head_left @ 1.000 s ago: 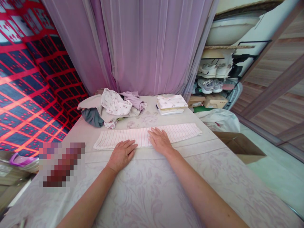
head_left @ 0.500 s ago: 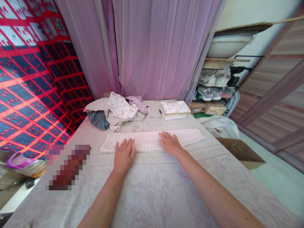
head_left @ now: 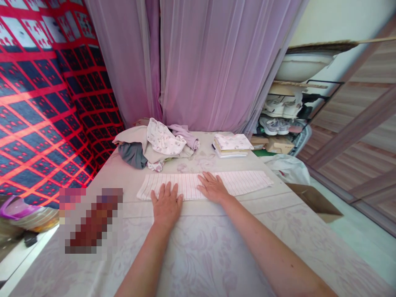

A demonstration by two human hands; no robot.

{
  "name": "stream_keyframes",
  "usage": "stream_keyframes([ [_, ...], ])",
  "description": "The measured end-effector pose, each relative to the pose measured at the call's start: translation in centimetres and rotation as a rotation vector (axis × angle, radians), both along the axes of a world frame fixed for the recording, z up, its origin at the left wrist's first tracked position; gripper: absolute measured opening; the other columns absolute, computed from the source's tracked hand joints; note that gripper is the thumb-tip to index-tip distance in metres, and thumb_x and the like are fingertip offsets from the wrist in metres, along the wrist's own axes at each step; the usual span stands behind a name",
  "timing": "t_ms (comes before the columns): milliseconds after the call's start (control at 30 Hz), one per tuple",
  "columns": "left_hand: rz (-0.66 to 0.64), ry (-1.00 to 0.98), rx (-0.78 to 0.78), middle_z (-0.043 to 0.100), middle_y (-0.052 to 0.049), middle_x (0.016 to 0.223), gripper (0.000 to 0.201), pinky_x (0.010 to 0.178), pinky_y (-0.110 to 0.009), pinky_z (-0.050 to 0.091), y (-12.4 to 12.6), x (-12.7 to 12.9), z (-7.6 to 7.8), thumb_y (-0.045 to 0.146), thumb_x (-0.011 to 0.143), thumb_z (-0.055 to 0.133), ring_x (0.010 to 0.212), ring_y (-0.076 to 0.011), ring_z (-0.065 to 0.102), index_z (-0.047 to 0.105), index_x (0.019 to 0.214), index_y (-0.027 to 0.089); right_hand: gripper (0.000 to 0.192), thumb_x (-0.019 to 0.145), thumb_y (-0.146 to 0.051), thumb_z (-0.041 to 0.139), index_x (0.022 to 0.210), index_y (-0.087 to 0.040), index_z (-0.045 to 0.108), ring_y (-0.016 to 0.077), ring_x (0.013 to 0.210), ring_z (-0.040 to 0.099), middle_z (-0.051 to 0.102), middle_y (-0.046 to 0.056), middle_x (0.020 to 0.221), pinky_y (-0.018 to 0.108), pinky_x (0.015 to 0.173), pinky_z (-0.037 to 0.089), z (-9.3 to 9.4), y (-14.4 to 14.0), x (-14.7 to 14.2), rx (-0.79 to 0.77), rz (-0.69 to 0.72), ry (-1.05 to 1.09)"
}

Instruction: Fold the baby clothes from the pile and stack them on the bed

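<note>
Bed, hands flat on striped cloth

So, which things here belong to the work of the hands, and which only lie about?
In the work:
- striped cloth, flat under both palms
- left hand
- right hand

Lying about:
- loose clothes pile
- folded stack
- cardboard box
- shoes on rack

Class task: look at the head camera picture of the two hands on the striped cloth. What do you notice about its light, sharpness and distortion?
Head view: soft daylight, no harsh shadow under the left hand or right hand; striped cloth sharp; wide-lens bending curves the wood panels at the right edge; red-lit patterned fabric glows strongly; one pixelated patch hides part of the bed cover.
</note>
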State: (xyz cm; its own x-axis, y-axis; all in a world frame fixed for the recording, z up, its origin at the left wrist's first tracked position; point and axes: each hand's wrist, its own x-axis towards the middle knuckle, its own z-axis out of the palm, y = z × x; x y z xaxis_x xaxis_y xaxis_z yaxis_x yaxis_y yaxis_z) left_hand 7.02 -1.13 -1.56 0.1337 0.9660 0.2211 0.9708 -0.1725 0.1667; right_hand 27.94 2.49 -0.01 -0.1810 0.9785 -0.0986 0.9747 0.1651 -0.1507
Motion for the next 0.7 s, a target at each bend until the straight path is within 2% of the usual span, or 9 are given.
stream_keyframes([
  [200, 0.011, 0.010, -0.061, 0.039, -0.011, 0.149, 0.050, 0.107, -0.068, 0.013, 0.1, 0.0, 0.1, 0.043, 0.093, 0.036, 0.137, -0.0344, 0.031, 0.045, 0.139, 0.024, 0.060, 0.095, -0.053, 0.021, 0.148, -0.025, 0.028, 0.0248, 0.144, 0.016, 0.020, 0.009, 0.157, 0.055, 0.112, 0.015, -0.6, -1.6, 5.0, 0.001, -0.151, -0.074],
  [333, 0.009, 0.001, -0.094, 0.038, -0.011, 0.149, 0.051, 0.107, -0.067, 0.014, 0.2, 0.0, 0.3, 0.044, 0.093, 0.035, 0.138, -0.0344, 0.030, 0.044, 0.140, 0.024, 0.056, 0.096, -0.048, 0.024, 0.146, -0.025, 0.032, 0.0242, 0.142, 0.020, 0.024, 0.008, 0.155, 0.053, 0.111, 0.019, -1.5, -2.8, 8.2, 0.060, -0.259, -0.133],
  [433, 0.008, 0.000, -0.079, 0.038, -0.011, 0.149, 0.051, 0.107, -0.067, 0.013, 0.1, 0.0, 0.3, 0.044, 0.093, 0.035, 0.138, -0.0342, 0.030, 0.045, 0.139, 0.025, 0.052, 0.095, -0.042, 0.027, 0.141, -0.022, 0.042, 0.0240, 0.138, 0.029, 0.035, 0.010, 0.150, 0.051, 0.110, 0.021, -1.8, -3.6, 8.9, 0.184, -0.288, -0.121],
  [533, 0.013, 0.001, -0.051, 0.039, -0.011, 0.149, 0.051, 0.108, -0.067, 0.012, 0.1, 0.0, 0.2, 0.044, 0.093, 0.034, 0.137, -0.0339, 0.031, 0.046, 0.139, 0.025, 0.046, 0.094, -0.032, 0.029, 0.129, -0.018, 0.054, 0.0221, 0.129, 0.042, 0.050, 0.011, 0.139, 0.045, 0.110, 0.021, -1.8, -4.6, 9.0, 0.374, -0.362, -0.063],
  [633, 0.010, 0.002, -0.029, 0.040, -0.012, 0.148, 0.051, 0.107, -0.067, 0.012, 0.1, 0.0, 0.1, 0.045, 0.093, 0.034, 0.136, -0.0340, 0.032, 0.047, 0.138, 0.025, 0.045, 0.091, -0.030, 0.033, 0.125, -0.015, 0.057, 0.0250, 0.126, 0.043, 0.053, 0.013, 0.135, 0.044, 0.107, 0.026, -1.7, -5.9, 9.7, 0.534, -0.550, -0.004],
  [700, 0.011, 0.010, -0.021, 0.041, -0.011, 0.147, 0.050, 0.107, -0.067, 0.013, 0.1, 0.0, 0.2, 0.045, 0.092, 0.034, 0.135, -0.0337, 0.034, 0.047, 0.137, 0.026, 0.047, 0.088, -0.031, 0.036, 0.128, -0.014, 0.054, 0.0294, 0.126, 0.042, 0.049, 0.016, 0.138, 0.046, 0.102, 0.031, -1.7, -6.6, 10.7, 0.569, -0.723, 0.036],
])
